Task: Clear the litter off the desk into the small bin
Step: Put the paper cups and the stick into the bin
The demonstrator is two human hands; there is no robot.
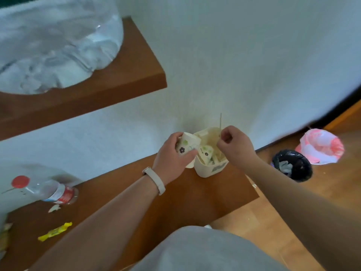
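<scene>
A small cream bin [210,170] stands at the far right end of the brown desk [175,202], against the white wall. Inside it lie a flower-printed paper cup [206,154] and other scraps. My left hand [173,155] grips another flower-printed paper cup [187,146] at the bin's left rim. My right hand [234,143] is over the bin's right side, fingers pinched on a thin wooden skewer [220,122] that sticks up above the bin. On the desk's left lie a plastic bottle [56,192] on its side, a yellow wrapper [55,231] and a small white scrap [54,208].
A brown wall shelf [125,75] above the desk carries a large clear plastic bag [52,42]. On the wooden floor to the right stand a black-lined bin [293,167] and a pink-and-white lined bin [320,146]. More litter shows at the left edge [4,237].
</scene>
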